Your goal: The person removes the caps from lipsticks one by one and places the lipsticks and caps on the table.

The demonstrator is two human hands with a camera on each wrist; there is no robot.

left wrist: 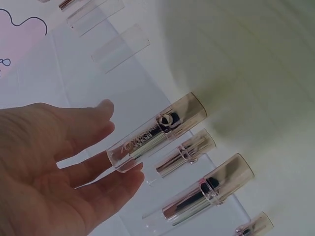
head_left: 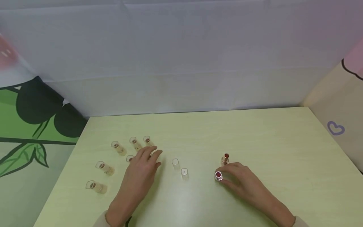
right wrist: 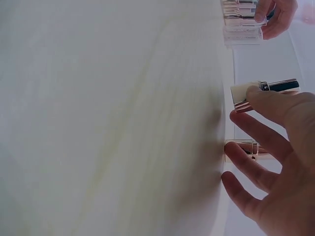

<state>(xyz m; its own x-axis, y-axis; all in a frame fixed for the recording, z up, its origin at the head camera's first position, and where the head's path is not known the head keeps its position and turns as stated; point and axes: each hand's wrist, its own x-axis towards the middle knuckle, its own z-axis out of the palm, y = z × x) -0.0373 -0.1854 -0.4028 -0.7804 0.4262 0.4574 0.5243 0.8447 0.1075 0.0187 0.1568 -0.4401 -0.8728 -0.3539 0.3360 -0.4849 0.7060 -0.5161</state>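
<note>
My left hand hovers over the group of capped lipsticks, thumb apart from the other fingers. In the left wrist view, its fingertips are right at the clear cap end of an upright lipstick. My right hand pinches an uncapped lipstick between thumb and index finger, its other fingers spread. The right wrist view has that lipstick slightly tilted, with a shiny dark upper part. Just beyond it stands a second uncapped lipstick. Between the hands are two clear caps, standing apart from the lipsticks.
Several more capped lipsticks stand on the left side of the pale wooden table. A white cloth backdrop rises behind the table's far edge. Printed panels flank it on both sides.
</note>
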